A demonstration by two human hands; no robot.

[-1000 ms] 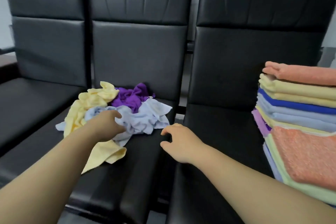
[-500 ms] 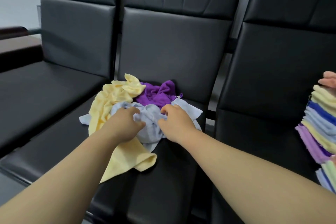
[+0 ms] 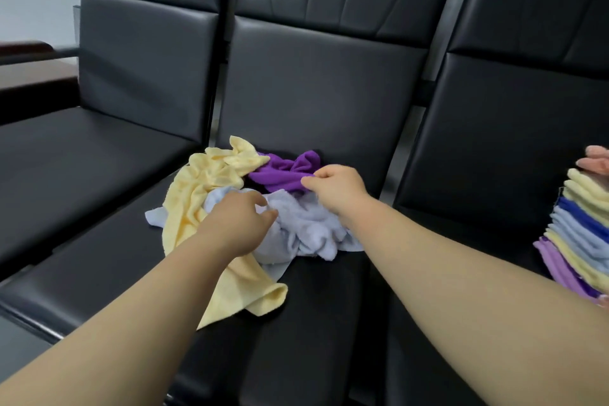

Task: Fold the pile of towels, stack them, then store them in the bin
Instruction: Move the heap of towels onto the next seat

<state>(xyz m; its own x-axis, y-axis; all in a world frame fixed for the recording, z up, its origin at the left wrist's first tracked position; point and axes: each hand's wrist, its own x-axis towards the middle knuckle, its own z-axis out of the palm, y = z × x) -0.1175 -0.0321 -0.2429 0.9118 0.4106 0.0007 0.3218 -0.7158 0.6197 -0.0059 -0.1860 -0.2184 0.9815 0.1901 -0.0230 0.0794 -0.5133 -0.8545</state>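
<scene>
A crumpled pile lies on the middle black seat (image 3: 306, 323): a yellow towel (image 3: 197, 194), a purple towel (image 3: 283, 171) and a pale blue towel (image 3: 306, 231). My left hand (image 3: 237, 224) rests on the pale blue towel with its fingers curled into the cloth. My right hand (image 3: 336, 184) pinches an edge where the purple and pale blue towels meet; which one it holds I cannot tell. A stack of folded towels (image 3: 583, 231) in peach, yellow, blue and purple stands on the right seat, cut off by the frame edge. No bin is in view.
Three black padded seats stand side by side with tall backrests (image 3: 323, 95). The left seat (image 3: 75, 158) is bare. A dark brown table edge (image 3: 29, 76) shows at the far left.
The view has swung left, pushing the folded stack to the right edge. My right hand came from the seat edge onto the pile, then further back to the purple towel. My left hand stayed on the pale blue towel.
</scene>
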